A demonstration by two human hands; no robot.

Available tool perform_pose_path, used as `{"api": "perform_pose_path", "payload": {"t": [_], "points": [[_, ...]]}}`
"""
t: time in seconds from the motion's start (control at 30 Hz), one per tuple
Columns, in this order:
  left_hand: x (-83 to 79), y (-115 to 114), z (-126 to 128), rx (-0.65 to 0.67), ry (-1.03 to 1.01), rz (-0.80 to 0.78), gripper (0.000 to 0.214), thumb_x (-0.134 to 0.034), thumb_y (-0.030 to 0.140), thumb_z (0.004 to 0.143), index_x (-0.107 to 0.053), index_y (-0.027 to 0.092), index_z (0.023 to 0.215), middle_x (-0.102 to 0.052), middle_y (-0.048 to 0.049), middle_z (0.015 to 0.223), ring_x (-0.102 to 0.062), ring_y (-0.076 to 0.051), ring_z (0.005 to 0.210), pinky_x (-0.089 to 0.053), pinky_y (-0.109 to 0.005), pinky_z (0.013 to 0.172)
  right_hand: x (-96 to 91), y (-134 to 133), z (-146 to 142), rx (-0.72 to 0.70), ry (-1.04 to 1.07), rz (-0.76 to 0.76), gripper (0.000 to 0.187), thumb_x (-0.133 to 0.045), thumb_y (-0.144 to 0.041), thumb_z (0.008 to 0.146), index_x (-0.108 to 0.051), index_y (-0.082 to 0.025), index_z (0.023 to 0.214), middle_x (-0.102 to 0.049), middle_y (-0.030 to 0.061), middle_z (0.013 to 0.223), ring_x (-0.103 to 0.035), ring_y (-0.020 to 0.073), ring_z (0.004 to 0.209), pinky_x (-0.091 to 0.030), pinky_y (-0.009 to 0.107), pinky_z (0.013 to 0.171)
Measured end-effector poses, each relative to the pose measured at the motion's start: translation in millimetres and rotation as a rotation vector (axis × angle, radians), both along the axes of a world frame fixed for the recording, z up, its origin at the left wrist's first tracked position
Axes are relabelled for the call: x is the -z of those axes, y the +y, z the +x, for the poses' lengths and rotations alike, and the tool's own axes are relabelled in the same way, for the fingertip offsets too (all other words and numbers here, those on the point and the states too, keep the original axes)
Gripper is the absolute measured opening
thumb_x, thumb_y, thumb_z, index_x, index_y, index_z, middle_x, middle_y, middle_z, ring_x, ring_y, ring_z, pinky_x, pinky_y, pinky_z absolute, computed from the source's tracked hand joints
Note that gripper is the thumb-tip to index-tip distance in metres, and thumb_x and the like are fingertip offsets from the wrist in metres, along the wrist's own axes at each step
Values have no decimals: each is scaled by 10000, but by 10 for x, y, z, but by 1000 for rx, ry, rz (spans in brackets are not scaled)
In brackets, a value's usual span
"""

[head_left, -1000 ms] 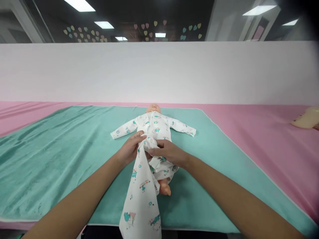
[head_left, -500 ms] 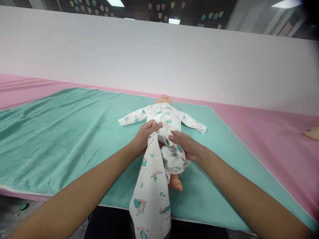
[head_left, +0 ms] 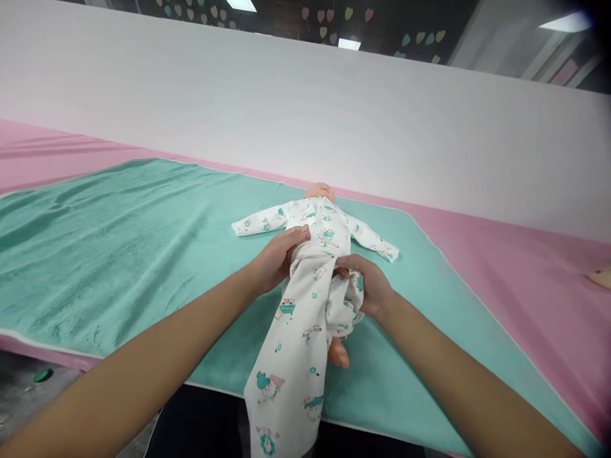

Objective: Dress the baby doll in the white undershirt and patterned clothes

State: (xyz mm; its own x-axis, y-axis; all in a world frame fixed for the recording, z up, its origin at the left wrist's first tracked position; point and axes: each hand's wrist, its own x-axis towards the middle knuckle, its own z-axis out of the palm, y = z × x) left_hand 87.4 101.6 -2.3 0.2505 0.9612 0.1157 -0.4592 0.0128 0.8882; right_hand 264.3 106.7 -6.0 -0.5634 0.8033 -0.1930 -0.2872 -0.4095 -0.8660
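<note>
A baby doll (head_left: pixel 321 190) lies on its back, dressed in a white printed long-sleeved top (head_left: pixel 329 222). White printed baby trousers (head_left: pixel 291 343) reach from its waist; one leg hangs long and flat over the table's front edge. The other leg is bunched, with the doll's bare foot (head_left: pixel 338 353) out below it. At the waist on the left, my left hand (head_left: pixel 281 257) is closed on the trousers' upper edge, its lower fingers hidden. My right hand (head_left: pixel 366 283) grips the trousers between thumb and fingers by the bunched leg.
A teal blanket (head_left: pixel 157 254) covers much of the pink-covered table (head_left: pixel 515 267). A white wall panel (head_left: pixel 305 114) rises behind. Something pale yellow (head_left: pixel 600 277) sits at the right edge. A green round object (head_left: pixel 42 375) lies low on the left.
The trousers' upper part, gathered before, now spreads smoother over the doll's waist. My right hand has shifted slightly toward the bunched leg. The view has tilted a little.
</note>
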Motion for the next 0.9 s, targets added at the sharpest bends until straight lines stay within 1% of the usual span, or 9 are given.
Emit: {"api": "perform_pose_path", "payload": {"t": [0.13,0.33,0.43,0.53,0.63,0.7,0.73,0.8,0.9], "points": [[13,16,-31,18,-56,-15,201,-600,333,778,-515,156,739,-464,28,641,-445,-80,560,-360,-198,514,-33,-32,-69,102,136,-120,123,-658,-267,680,-612,-166,629,-620,-14,611,-565,130,580,-478,251,610],[13,6,-36,55,22,12,195,-667,267,729,-524,177,825,-498,39,641,-473,-76,548,-332,-184,495,39,1,-63,105,191,-84,114,-674,-251,693,-611,-176,635,-617,-25,601,-567,124,565,-495,256,648],[11,8,-37,51,17,40,195,-670,270,733,-522,178,820,-499,42,639,-472,-71,544,-339,-182,501,63,2,-32,0,132,-45,154,-659,-316,723,-641,-171,770,-642,1,646,-592,152,601,-502,283,647],[24,20,-38,30,8,42,187,-648,298,754,-516,181,817,-510,35,665,-478,-75,548,-352,-187,501,4,-44,-26,-169,98,51,170,-655,-304,742,-638,-176,853,-636,-8,635,-576,126,569,-491,254,605],[37,21,-37,34,29,53,187,-619,326,779,-503,187,825,-523,24,698,-488,-82,558,-364,-198,510,-83,-99,-29,-483,45,187,168,-671,-296,723,-628,-136,702,-574,-20,516,-476,73,417,-405,188,442],[31,9,-50,57,73,75,181,-603,332,792,-503,193,851,-533,20,726,-497,-86,582,-371,-202,529,-104,-124,-24,-578,-2,236,216,-671,-288,713,-598,-123,595,-540,-22,466,-401,50,348,-321,175,361],[19,0,-64,88,114,88,183,-591,343,801,-508,194,867,-539,16,743,-501,-89,599,-374,-203,539,-98,-132,-19,-535,-22,235,210,-667,-264,709,-588,-125,573,-536,-24,460,-392,47,344,-308,172,352],[-19,-20,-111,190,247,129,211,-571,375,811,-527,189,901,-553,3,788,-513,-102,651,-384,-210,567,-57,-136,-6,-312,-32,185,135,-644,-216,708,-603,-141,604,-564,-22,493,-450,65,394,-368,174,398],[-93,-39,-199,360,488,182,264,-633,374,755,-552,181,916,-570,-12,844,-525,-132,725,-392,-223,600,20,-119,11,-82,28,50,108,-597,-245,731,-652,-157,759,-650,11,641,-591,136,584,-490,237,577]]}}
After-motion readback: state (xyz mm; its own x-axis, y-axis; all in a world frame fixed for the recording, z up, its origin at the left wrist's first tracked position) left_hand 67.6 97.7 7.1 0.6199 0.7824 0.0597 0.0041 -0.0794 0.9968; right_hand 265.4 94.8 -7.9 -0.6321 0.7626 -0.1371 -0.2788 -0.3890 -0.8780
